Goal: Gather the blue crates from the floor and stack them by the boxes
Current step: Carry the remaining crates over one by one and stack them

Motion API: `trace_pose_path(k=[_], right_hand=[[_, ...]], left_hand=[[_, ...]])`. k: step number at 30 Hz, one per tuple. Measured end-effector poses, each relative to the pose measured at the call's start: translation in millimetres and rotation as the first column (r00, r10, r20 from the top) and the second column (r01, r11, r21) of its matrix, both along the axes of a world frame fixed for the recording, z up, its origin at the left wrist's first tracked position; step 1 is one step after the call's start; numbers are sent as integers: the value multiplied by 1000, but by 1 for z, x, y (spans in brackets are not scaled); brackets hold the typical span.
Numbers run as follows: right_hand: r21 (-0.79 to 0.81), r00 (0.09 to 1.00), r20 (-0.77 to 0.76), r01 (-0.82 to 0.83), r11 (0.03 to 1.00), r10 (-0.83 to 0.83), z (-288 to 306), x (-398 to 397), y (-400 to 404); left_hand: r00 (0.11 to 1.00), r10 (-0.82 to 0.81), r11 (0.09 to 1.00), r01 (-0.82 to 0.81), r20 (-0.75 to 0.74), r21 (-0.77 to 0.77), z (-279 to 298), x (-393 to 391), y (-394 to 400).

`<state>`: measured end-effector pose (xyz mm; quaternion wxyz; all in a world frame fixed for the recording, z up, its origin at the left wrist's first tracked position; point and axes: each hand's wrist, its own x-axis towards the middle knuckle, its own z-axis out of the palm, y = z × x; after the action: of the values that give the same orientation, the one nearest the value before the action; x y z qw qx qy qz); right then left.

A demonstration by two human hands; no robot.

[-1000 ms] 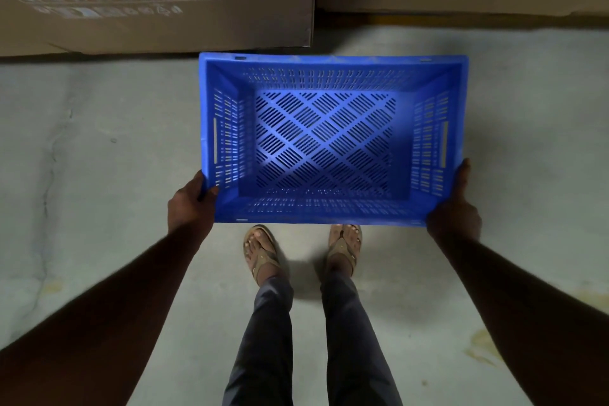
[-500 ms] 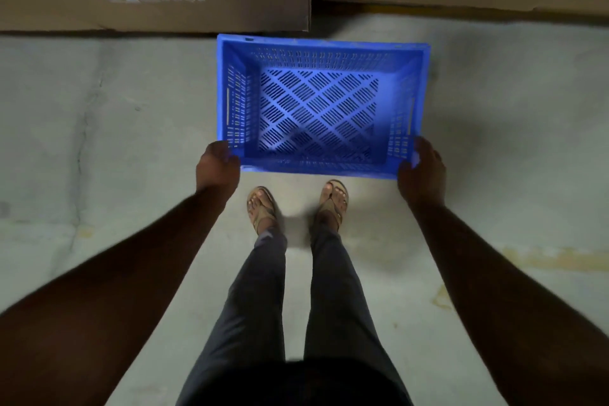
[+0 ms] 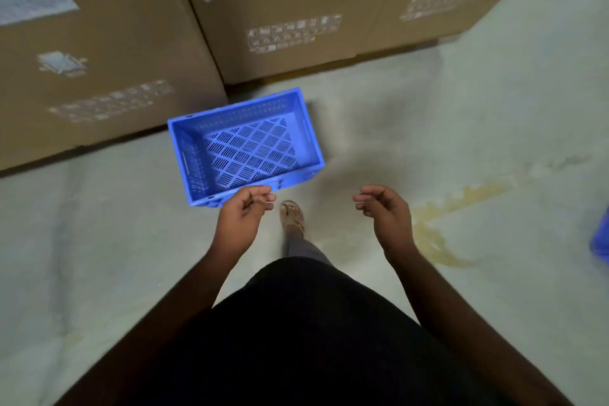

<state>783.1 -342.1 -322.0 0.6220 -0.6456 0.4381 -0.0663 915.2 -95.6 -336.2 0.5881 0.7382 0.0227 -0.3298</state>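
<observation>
A blue perforated crate (image 3: 245, 147) sits empty on the concrete floor, its far corner close to the cardboard boxes (image 3: 108, 53). My left hand (image 3: 245, 212) hovers just in front of the crate's near rim, fingers loosely curled, holding nothing. My right hand (image 3: 384, 211) floats to the right of the crate, apart from it, fingers curled and empty. The corner of another blue crate (image 3: 601, 241) shows at the right edge of the view.
Large cardboard boxes (image 3: 296, 10) form a wall along the back. My foot in a sandal (image 3: 291, 216) stands just before the crate. A yellowish stain (image 3: 441, 231) marks the floor on the right.
The crate went from being held in both hands to resting on the floor by the boxes. Both hands have let go and drawn back, and the view has swung right.
</observation>
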Motion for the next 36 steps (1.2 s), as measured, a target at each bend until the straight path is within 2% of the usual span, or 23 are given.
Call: trace_pose_path(k=[7,11,17,24,29,36], right_hand=[[-11,988,58,143,990,-143,64,-97,49],[-7,974,71,218,976,-217,89,-150,62],[-21,950,136,288,957,-283,110,-234,39],[-16,854,195,495,869,-482,114,-351,-41],[-50,848,172,515,856,-501,126,-464,-128],[-37,802,171,586,809,-573,154,-579,-236]], left_hand=[[994,-106,993,108,28,-48,54,-71,14],[969,-243,963,247,53,-103,99,-109,-8],[924,-378,923,381,50,-51,108,-163,-51],[844,-523,847,530,120,-36,114,-253,-168],[818,-552,823,566,161,-54,122,-333,-285],[774,-623,771,632,114,-77,135,-451,-414]])
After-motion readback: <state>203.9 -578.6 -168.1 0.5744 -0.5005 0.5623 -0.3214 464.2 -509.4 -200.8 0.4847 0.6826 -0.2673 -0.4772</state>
